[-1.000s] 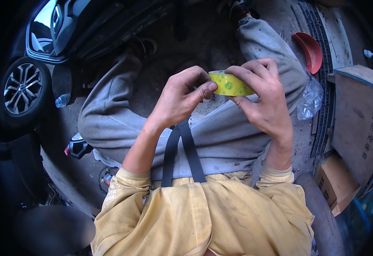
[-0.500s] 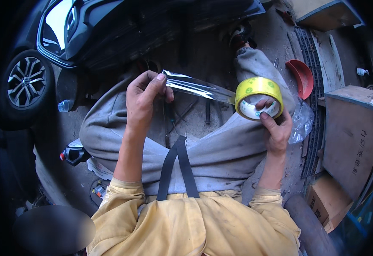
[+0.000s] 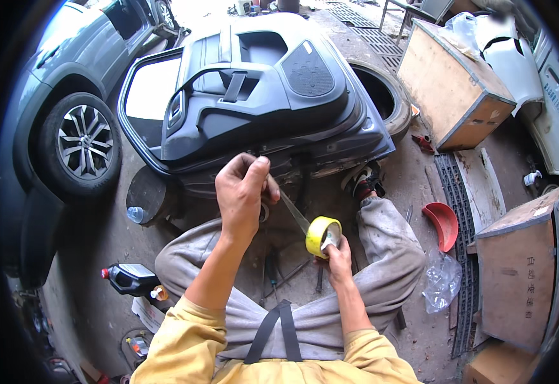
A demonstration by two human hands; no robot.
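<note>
My right hand (image 3: 339, 259) grips a roll of yellow-looking clear packing tape (image 3: 316, 237), its fingers in the core. A pulled-out strip of tape (image 3: 296, 214) runs tautly from the roll to my left hand (image 3: 240, 195), which is closed in a pinch on its free end. The strip is seen nearly edge-on. My left hand is in front of the lower edge of a detached car door (image 3: 247, 118), inner trim facing up; I cannot tell whether the hand touches it. Thin hand tools, one a screwdriver (image 3: 271, 269), lie between my legs.
A parked car's wheel (image 3: 85, 144) stands at the left. Left of my knee are a black bottle (image 3: 132, 280) and a stool-like drum (image 3: 148, 192). A tyre (image 3: 398, 105) lies behind the door. Wooden crates (image 3: 516, 269), a red curved piece (image 3: 442, 225) and a plastic bag (image 3: 441, 281) are right.
The view has lifted, showing the whole door. My hands have moved forward toward it, left hand higher than the right. The roll has turned, and the strip now slants down to it.
</note>
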